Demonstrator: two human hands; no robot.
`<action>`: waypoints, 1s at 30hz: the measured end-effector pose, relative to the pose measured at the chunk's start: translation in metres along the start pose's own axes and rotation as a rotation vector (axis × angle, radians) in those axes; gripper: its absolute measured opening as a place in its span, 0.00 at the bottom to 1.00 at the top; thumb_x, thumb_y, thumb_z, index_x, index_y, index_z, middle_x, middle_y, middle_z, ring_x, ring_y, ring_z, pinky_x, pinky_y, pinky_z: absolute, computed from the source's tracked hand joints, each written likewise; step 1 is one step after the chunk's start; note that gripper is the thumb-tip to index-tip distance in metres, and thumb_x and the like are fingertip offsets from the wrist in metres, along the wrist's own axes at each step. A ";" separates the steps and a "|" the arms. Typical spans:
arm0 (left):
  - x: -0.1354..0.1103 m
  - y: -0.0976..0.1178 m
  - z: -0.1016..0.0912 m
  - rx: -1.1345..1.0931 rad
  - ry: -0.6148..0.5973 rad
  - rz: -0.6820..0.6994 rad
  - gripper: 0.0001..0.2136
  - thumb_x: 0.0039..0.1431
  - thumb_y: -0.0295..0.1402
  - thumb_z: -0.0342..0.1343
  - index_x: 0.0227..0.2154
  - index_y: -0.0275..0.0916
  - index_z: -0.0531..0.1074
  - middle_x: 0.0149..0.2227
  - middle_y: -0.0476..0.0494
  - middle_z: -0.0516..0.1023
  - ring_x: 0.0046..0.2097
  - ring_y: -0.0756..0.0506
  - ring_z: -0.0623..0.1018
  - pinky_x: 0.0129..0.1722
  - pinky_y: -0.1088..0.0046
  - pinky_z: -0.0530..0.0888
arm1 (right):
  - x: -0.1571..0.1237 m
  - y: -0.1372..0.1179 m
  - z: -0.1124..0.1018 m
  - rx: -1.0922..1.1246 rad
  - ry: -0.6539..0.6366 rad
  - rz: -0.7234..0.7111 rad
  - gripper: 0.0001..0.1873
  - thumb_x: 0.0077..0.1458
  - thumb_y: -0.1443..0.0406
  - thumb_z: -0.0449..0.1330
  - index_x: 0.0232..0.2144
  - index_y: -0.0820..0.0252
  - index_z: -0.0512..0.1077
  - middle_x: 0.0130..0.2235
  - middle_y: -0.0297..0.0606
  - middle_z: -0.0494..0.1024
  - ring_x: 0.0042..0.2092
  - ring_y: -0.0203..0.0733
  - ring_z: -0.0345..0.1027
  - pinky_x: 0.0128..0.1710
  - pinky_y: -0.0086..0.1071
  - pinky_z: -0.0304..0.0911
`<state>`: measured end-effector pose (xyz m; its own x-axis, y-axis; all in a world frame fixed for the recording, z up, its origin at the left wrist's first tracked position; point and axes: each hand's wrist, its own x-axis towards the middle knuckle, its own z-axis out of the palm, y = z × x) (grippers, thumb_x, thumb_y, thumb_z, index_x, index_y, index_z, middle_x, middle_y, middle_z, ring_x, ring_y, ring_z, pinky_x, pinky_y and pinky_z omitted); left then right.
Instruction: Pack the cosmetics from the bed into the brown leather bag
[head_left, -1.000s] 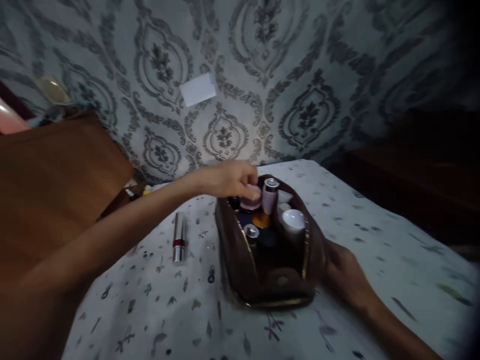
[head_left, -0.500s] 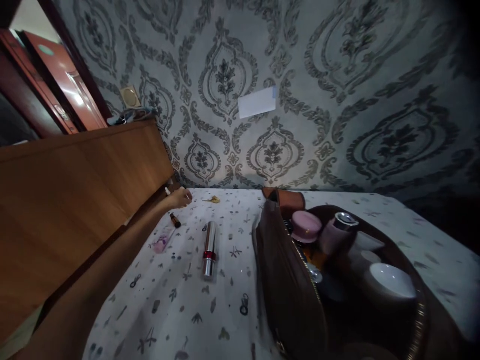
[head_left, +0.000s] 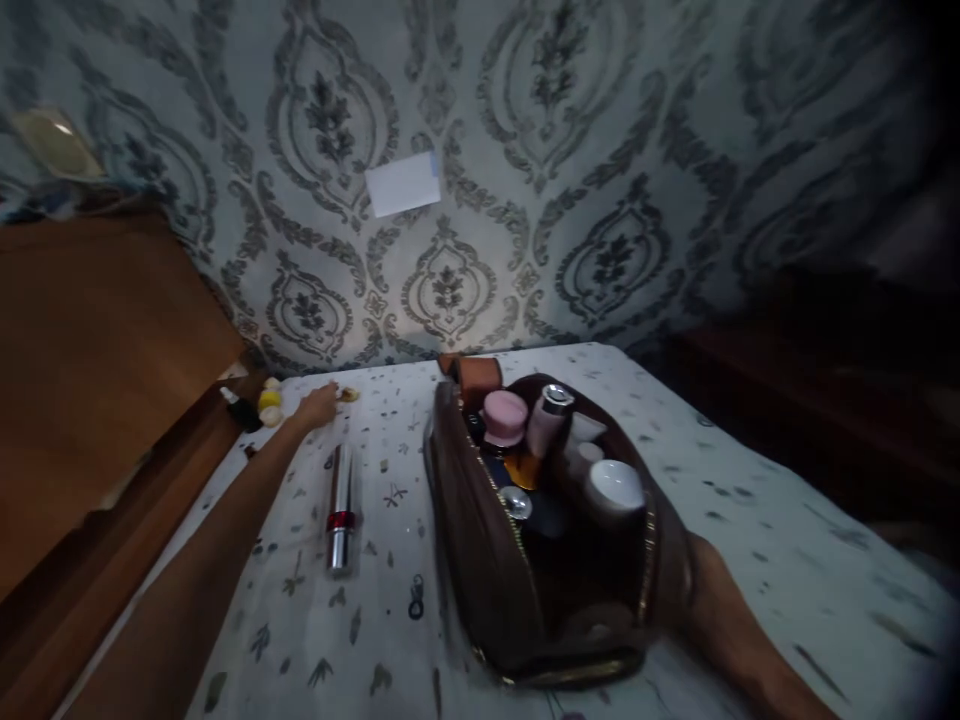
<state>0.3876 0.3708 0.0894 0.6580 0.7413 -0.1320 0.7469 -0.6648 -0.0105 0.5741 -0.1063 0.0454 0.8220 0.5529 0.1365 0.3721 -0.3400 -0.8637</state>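
Observation:
My left hand (head_left: 318, 404) reaches to the far left of the cloth. Its fingers are bent around one end of a small gold item (head_left: 349, 395), too small to name. An open brown zip-up bag (head_left: 480, 540) stands at the right of the cloth. Inside it are a pink-lidded jar (head_left: 505, 415), a pink bottle with a silver cap (head_left: 547, 420) and a white-lidded jar (head_left: 615, 485). My right hand (head_left: 694, 585) grips the bag's right side, fingers hidden behind it. Between my arms lies a silver lipstick tube (head_left: 341, 500) with a red band.
The patterned white cloth (head_left: 390, 560) covers the surface up to a wallpapered wall (head_left: 442, 290). A wooden panel (head_left: 90, 360) rises at the left. Beside it are a black bottle (head_left: 240, 410) with a white top and a yellow-and-cream item (head_left: 270, 400).
The view has swung to the right. My left hand has moved right, onto the gold item. My right hand has come into view at the bag's side. The left forearm now covers the pink tube.

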 end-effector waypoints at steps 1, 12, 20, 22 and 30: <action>0.001 -0.003 0.002 0.014 -0.003 -0.011 0.17 0.66 0.38 0.57 0.54 0.36 0.70 0.54 0.38 0.74 0.51 0.41 0.77 0.49 0.56 0.77 | -0.001 -0.001 -0.001 0.034 -0.018 0.027 0.12 0.46 0.55 0.59 0.20 0.57 0.72 0.22 0.41 0.76 0.27 0.52 0.70 0.28 0.38 0.69; -0.039 -0.003 -0.014 -0.056 0.131 0.081 0.08 0.58 0.34 0.49 0.29 0.37 0.70 0.30 0.41 0.76 0.38 0.39 0.78 0.35 0.66 0.72 | 0.004 0.003 -0.002 0.161 -0.172 -0.011 0.15 0.52 0.54 0.57 0.27 0.61 0.72 0.28 0.37 0.76 0.33 0.45 0.69 0.32 0.32 0.67; -0.119 0.089 -0.118 -0.606 0.243 0.519 0.15 0.56 0.49 0.53 0.32 0.41 0.70 0.24 0.50 0.71 0.28 0.47 0.71 0.28 0.73 0.69 | 0.003 0.004 -0.002 0.156 -0.185 -0.014 0.16 0.54 0.54 0.54 0.29 0.60 0.72 0.28 0.36 0.76 0.34 0.45 0.70 0.32 0.31 0.66; -0.142 0.125 -0.141 -0.498 0.186 0.692 0.15 0.60 0.47 0.51 0.34 0.40 0.73 0.28 0.48 0.73 0.29 0.47 0.71 0.28 0.73 0.67 | 0.002 0.004 -0.003 0.173 -0.197 -0.017 0.16 0.54 0.54 0.55 0.29 0.60 0.73 0.28 0.36 0.76 0.34 0.45 0.70 0.32 0.31 0.66; -0.149 0.219 -0.142 0.108 0.194 0.981 0.10 0.66 0.31 0.47 0.33 0.39 0.72 0.37 0.45 0.77 0.38 0.45 0.76 0.35 0.70 0.66 | 0.001 0.004 -0.003 0.157 -0.198 0.007 0.17 0.54 0.54 0.55 0.32 0.61 0.75 0.31 0.37 0.78 0.36 0.46 0.71 0.33 0.31 0.67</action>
<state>0.4665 0.1277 0.2475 0.9893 -0.1423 0.0328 -0.1395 -0.9874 -0.0748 0.5781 -0.1096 0.0434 0.7184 0.6941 0.0456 0.2824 -0.2311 -0.9311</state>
